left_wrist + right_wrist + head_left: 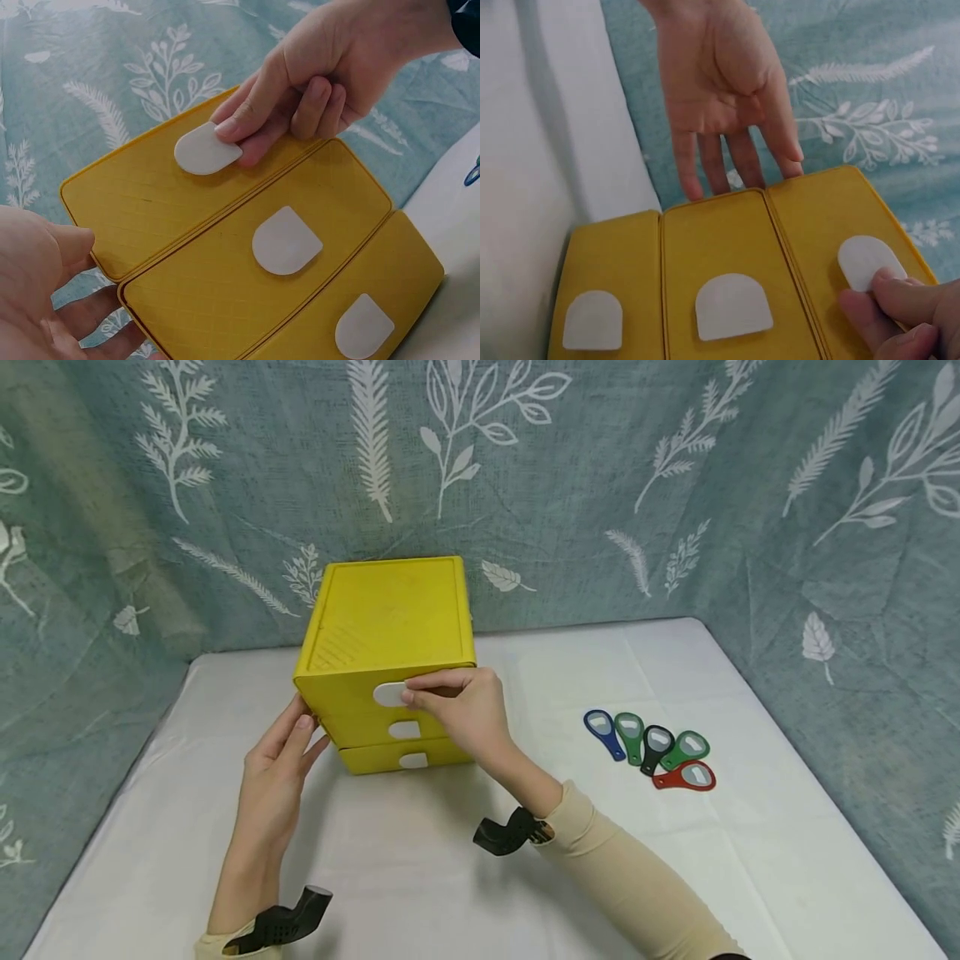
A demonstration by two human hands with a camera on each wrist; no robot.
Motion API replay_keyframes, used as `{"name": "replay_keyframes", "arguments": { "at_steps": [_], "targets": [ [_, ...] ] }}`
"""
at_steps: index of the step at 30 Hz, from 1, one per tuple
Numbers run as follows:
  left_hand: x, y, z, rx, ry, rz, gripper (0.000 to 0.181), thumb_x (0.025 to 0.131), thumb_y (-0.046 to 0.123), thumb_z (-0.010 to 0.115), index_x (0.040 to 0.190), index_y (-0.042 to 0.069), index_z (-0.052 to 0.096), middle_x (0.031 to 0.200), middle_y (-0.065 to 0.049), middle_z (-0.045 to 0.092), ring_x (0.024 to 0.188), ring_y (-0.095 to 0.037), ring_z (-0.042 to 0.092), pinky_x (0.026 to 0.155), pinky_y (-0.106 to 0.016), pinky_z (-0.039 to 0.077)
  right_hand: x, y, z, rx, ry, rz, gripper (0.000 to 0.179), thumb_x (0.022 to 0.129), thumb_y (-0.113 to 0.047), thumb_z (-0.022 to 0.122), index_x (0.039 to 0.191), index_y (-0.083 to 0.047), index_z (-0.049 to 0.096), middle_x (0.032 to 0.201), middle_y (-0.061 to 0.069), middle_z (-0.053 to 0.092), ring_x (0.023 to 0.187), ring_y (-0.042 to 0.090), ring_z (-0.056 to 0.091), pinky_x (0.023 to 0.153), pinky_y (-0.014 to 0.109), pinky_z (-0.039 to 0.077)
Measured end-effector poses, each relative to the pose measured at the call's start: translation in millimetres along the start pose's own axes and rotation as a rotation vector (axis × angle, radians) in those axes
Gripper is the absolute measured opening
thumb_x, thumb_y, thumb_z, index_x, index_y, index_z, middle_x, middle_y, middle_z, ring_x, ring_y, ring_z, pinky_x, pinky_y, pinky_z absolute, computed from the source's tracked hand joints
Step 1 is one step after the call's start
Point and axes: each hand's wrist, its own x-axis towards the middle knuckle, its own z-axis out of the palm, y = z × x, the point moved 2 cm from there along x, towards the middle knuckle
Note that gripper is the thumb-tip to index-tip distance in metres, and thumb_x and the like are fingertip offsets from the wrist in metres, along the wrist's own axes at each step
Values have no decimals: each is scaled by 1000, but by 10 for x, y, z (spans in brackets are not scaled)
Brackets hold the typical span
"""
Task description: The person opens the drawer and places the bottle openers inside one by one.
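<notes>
A yellow three-drawer box [390, 618] stands at the back of the table, its three fronts facing me. Each front carries a white rounded tab; the top drawer's tab [206, 150] is pinched between the thumb and fingers of my right hand [468, 706]. The middle tab [733, 307] and bottom tab [413, 761] are untouched. My left hand [281, 768] rests against the box's left side near the front corner, fingers extended, with some fingertips hidden behind the edge. In both wrist views the top drawer front [142, 195] looks level with the others.
Several small paddle-shaped things with pale oval windows lie together on the right of the white-covered table [750, 877]: a blue one [603, 735], a black one [657, 750], a red one [686, 776] and green ones [629, 737]. Patterned green cloth [555, 527] hangs behind and at both sides.
</notes>
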Motion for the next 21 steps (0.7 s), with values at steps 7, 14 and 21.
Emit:
{"name": "replay_keyframes", "arguments": {
  "at_steps": [7,14,21],
  "targets": [
    [13,-11,21,-33,28,-6,51,104,29,51,152,18,39,157,-3,31,140,-20,32,102,-25,42,-65,44,-11,6,-5,-32,9,85,-11,79,92,-5,80,84,0,74,76,12,70,69,29,58],
    [3,-32,-4,-52,24,-15,51,104,29,51,152,17,40,156,-4,34,138,-21,35,103,-26,43,-305,189,-48,15,-19,3,11,90,-12,73,97,-4,78,80,3,73,58,24,60,47,22,44],
    [15,-31,-32,-54,20,-8,50,104,29,51,151,16,40,155,-5,35,138,-21,36,102,-25,43,-432,268,-59,0,-41,135,15,91,-3,70,103,5,74,93,16,72,53,21,54,46,21,46]
  ]
}}
